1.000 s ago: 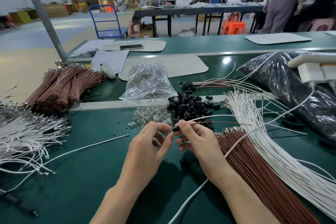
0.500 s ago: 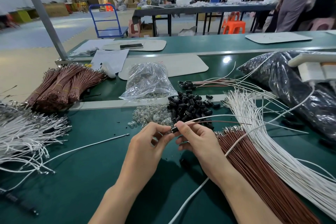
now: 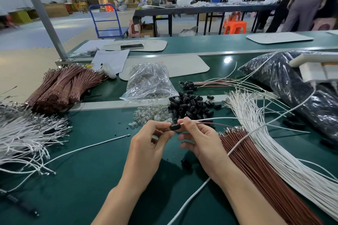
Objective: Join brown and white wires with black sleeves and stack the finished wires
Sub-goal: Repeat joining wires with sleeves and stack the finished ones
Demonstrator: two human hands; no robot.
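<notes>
The black sleeve (image 3: 174, 127) is held above the desk (image 3: 76, 184), between both hands. The left hand (image 3: 149, 145) pinches it with thumb and forefinger. The right hand (image 3: 200, 139) has its fingers (image 3: 187, 122) closed on the brown wire (image 3: 217, 124) and the white wire (image 3: 221, 118), right at the sleeve's end — the joint itself is hidden by the fingertips. Just behind lies a heap of black sleeves (image 3: 190, 106), beside it clear small parts (image 3: 151, 115) and a plastic bag (image 3: 150, 82). The finished wires (image 3: 210, 83) lie further back. To the right, loose brown wires (image 3: 265, 170) and loose white wires (image 3: 274, 142) fan out — one white cable (image 3: 188, 202) passes under the right forearm.
</notes>
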